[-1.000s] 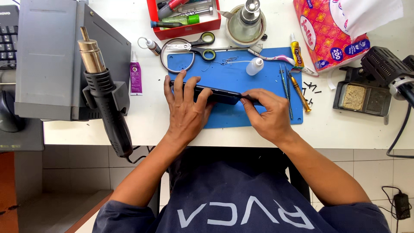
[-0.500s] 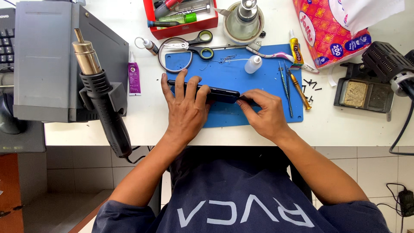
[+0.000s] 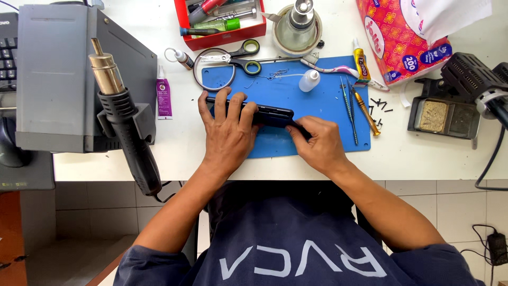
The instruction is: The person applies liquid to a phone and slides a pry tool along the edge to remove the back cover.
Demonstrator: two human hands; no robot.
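A black phone [image 3: 272,114] lies on a blue work mat [image 3: 323,106] on the white bench. My left hand [image 3: 227,132] rests flat over the phone's left half, fingers spread across its far edge. At the phone's right end my right hand [image 3: 317,143] is closed, fingertips pinched against that end. Whether it holds a small tool there is hidden by the fingers.
A hot-air gun [image 3: 124,122] hangs on a grey rework station [image 3: 58,79] at left. Scissors [image 3: 246,57], a red tray [image 3: 222,21], a small white bottle [image 3: 308,80], tweezers [image 3: 346,103] and a screwdriver [image 3: 366,111] lie behind. A tissue pack [image 3: 407,37] and soldering stand [image 3: 444,114] sit at right.
The view has shifted slightly. Both hands stay on the phone; the right hand's fingers have moved a little along its right end.
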